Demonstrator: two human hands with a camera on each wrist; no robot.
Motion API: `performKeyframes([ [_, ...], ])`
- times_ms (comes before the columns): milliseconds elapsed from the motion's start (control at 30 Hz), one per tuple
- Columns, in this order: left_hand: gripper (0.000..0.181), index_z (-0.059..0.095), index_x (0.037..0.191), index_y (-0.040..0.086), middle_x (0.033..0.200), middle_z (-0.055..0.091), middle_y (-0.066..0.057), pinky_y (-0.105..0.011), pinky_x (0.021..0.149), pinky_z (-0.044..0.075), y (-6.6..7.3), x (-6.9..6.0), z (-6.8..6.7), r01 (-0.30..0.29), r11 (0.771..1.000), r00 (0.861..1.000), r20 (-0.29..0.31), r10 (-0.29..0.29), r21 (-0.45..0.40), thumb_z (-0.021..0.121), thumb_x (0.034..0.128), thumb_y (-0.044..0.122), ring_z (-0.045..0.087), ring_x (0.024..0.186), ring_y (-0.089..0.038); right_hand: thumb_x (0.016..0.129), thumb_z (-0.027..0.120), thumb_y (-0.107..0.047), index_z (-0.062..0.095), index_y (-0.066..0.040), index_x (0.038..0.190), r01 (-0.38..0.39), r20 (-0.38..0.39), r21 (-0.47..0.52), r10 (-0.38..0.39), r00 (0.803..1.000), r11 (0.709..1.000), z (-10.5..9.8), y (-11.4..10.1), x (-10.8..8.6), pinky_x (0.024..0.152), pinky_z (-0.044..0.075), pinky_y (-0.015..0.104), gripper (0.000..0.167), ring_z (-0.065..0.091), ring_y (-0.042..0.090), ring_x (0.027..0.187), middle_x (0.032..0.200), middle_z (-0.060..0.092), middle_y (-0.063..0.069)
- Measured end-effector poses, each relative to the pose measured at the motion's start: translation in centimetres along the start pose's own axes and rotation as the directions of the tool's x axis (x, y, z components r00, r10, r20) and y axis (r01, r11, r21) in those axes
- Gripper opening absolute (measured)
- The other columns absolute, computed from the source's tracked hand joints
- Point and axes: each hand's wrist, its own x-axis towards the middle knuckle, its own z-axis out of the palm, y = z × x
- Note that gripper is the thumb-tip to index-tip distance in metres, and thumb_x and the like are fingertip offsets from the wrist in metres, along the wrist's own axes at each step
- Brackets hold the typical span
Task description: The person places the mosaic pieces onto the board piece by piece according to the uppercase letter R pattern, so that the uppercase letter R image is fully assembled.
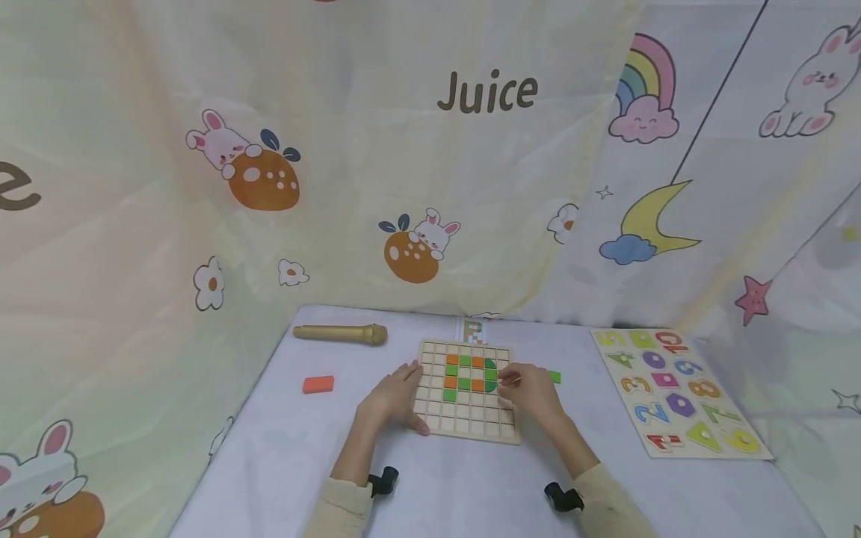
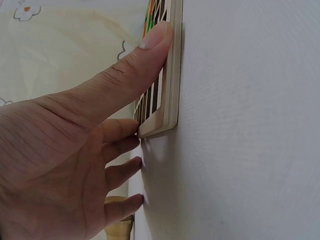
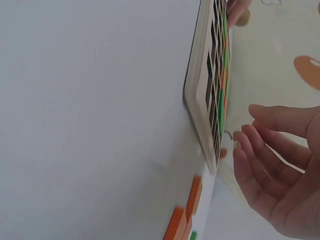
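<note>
A square wooden grid board (image 1: 473,431) lies on the white table. Orange and green tiles (image 1: 465,384) fill some of its cells, forming a ring with a green tile below its left side. My left hand (image 1: 393,398) rests at the board's left side; in the left wrist view its thumb (image 2: 127,75) lies on the rim and its fingers are extended. Above the board's right side is my right hand (image 1: 534,390). In the right wrist view that hand (image 3: 280,170) is loosely bent, apart from the board, with nothing visible between thumb and fingers.
Beyond the right hand lies a green block (image 1: 554,376); orange blocks (image 3: 176,225) show in the right wrist view. A red-orange block (image 1: 318,384) and gold microphone (image 1: 341,333) lie left. A patterned card (image 1: 474,331) is behind the board, a number puzzle (image 1: 679,396) right.
</note>
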Motion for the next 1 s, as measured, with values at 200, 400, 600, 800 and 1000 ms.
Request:
performKeyframes([
  [200, 0.13, 0.034, 0.163, 0.006, 0.171, 0.027, -0.009, -0.054, 0.126, 0.028, -0.3, 0.1, 0.2, 0.002, 1.0, 1.0, 0.002, -0.002, -0.002, 0.101, 0.0596, 0.047, 0.024, 0.158, -0.032, 0.082, 0.085, -0.004, 0.077, -0.003, 0.105, -0.038, 0.002, -0.024, 0.039, 0.999, 0.999, -1.8, 1.7, -0.6, 0.075, 0.062, 0.037, 0.024, 0.072, 0.02, 0.086, 0.094, 0.076, 0.005],
  [400, 0.129, 0.034, 0.163, 0.006, 0.171, 0.028, -0.01, -0.054, 0.126, 0.028, -0.3, 0.2, 0.2, -0.001, 1.0, 1.0, 0.003, 0.001, -0.013, 0.101, 0.0598, 0.047, 0.024, 0.158, -0.032, 0.08, 0.085, -0.006, 0.077, -0.005, 0.107, -0.104, 0.032, -0.098, 0.108, 0.994, 0.99, -2.8, 3.1, -1.2, 0.081, 0.061, 0.042, 0.028, 0.069, 0.021, 0.089, 0.096, 0.074, 0.005],
  [600, 0.13, 0.034, 0.163, 0.006, 0.171, 0.027, -0.01, -0.055, 0.126, 0.028, -0.3, 0.0, 0.2, -0.001, 1.0, 1.0, 0.003, 0.001, -0.022, 0.101, 0.0593, 0.047, 0.024, 0.158, -0.033, 0.081, 0.082, -0.002, 0.076, -0.002, 0.108, -0.162, 0.093, -0.126, 0.175, 0.98, 0.979, -2.9, 3.9, -1.6, 0.086, 0.06, 0.047, 0.028, 0.068, 0.023, 0.093, 0.098, 0.074, 0.005],
  [800, 0.13, 0.034, 0.162, 0.005, 0.171, 0.027, -0.011, -0.055, 0.126, 0.028, -0.3, -0.1, 0.2, -0.005, 0.999, 1.0, 0.008, 0.005, -0.038, 0.101, 0.059, 0.048, 0.024, 0.158, -0.033, 0.08, 0.085, -0.006, 0.076, -0.004, 0.104, -0.206, 0.095, -0.169, 0.224, 0.97, 0.964, -3.2, 4.4, -1.8, 0.074, 0.057, 0.041, 0.027, 0.062, 0.021, 0.083, 0.092, 0.07, 0.004],
  [1000, 0.13, 0.034, 0.162, 0.005, 0.171, 0.027, -0.011, -0.055, 0.126, 0.028, -0.3, 0.0, 0.2, -0.005, 0.999, 1.0, 0.0, 0.005, -0.035, 0.101, 0.0592, 0.047, 0.024, 0.158, -0.034, 0.076, 0.09, -0.009, 0.075, -0.007, 0.093, -0.2, 0.07, -0.2, 0.217, 0.974, 0.959, -3.1, 4.1, -1.6, 0.063, 0.049, 0.033, 0.023, 0.059, 0.018, 0.074, 0.081, 0.066, 0.001],
])
